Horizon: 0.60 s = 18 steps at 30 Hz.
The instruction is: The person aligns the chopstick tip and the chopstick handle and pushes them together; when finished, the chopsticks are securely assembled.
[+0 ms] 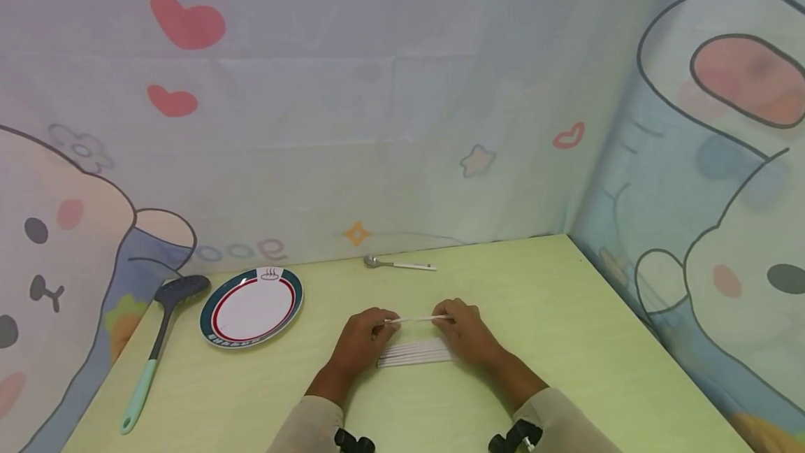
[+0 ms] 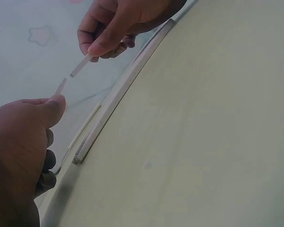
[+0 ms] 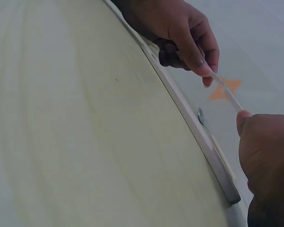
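Note:
My left hand (image 1: 358, 344) pinches a thin white stick piece (image 2: 61, 86) between thumb and fingers. Opposite it, my right hand (image 1: 468, 334) pinches another thin white piece (image 2: 79, 67) in the same way. The two pieces point at each other roughly in line; a small gap shows between their ends in the left wrist view, while in the right wrist view the ends look close or overlapping. Below the hands, several long white sticks (image 1: 415, 354) lie side by side on the table, their right ends partly hidden by my right hand.
A metal spoon with a white handle (image 1: 415, 266) lies at the table's back edge. To the left are a white plate with a dark green rim (image 1: 223, 334) and a black kitchen utensil with a mint handle (image 1: 140, 397). Printed cloth (image 1: 377, 89) hangs behind the table (image 1: 566, 369).

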### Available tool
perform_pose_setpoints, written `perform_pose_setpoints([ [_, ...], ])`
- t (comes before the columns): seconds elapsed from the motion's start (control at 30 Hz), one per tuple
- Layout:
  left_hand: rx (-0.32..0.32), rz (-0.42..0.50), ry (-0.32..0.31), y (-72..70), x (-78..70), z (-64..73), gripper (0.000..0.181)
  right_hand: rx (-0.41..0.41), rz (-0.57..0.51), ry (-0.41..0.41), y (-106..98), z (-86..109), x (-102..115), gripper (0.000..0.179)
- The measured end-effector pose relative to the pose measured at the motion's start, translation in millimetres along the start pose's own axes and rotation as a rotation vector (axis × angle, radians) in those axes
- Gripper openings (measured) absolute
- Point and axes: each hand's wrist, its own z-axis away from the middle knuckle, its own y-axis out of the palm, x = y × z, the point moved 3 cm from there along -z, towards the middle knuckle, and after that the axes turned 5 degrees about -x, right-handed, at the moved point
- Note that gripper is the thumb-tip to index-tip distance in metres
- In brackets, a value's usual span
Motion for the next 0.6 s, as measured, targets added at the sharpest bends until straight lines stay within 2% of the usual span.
perform_pose_setpoints([
  [0.23, -0.007, -0.005, 0.021, -1.0, -2.3, 0.0, 0.011, -0.048, 0.023, -0.075, 0.7, -0.3, 2.5, 0.003],
  [0.6, -0.022, -0.008, 0.061, -1.5, -4.8, 0.0, 0.011, -0.012, -0.018, -0.095, 0.7, -0.3, 7.2, 0.005],
])
